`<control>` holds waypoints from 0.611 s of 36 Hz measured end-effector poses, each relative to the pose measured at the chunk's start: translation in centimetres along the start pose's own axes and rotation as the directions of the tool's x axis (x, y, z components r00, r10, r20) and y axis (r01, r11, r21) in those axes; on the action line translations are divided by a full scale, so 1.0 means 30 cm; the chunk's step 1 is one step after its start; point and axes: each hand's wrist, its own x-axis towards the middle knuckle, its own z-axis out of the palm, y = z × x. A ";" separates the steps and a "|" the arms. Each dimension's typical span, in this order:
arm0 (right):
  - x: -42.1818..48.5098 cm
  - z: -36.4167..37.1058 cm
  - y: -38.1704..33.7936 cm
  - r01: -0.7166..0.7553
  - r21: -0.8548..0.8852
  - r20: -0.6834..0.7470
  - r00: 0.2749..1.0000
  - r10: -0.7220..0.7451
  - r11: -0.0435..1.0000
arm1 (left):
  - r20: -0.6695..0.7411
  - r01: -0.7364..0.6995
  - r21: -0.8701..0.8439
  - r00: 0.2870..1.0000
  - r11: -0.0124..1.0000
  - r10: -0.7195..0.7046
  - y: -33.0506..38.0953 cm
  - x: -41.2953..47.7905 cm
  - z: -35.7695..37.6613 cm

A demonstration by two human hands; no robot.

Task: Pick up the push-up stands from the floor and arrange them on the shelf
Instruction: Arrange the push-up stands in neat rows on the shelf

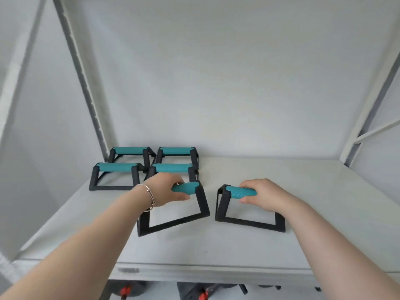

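Note:
Each hand holds one push-up stand, a black frame with a teal grip, over the white shelf (270, 252). My left hand (166, 191) is closed around the teal grip of the left stand (173, 224), whose frame is tilted. My right hand (264, 195) grips the teal bar of the right stand (249, 223), whose base rests on or just above the shelf. Several more stands stand in two rows at the back left of the shelf, the nearest ones being the front-left stand (114, 176) and the front-right stand (173, 168), just beyond my left hand.
White shelf uprights (86, 87) rise at the back left and a second upright (368, 109) at the right, with a white wall behind. Below the shelf's front edge, dark gear with orange parts (201, 293) sits on a lower level.

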 end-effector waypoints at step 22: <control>0.201 0.403 -0.721 0.056 -0.047 0.045 0.998 -0.054 0.997 | 0.067 -0.119 0.203 0.992 0.972 0.108 -0.793 -0.205 -0.104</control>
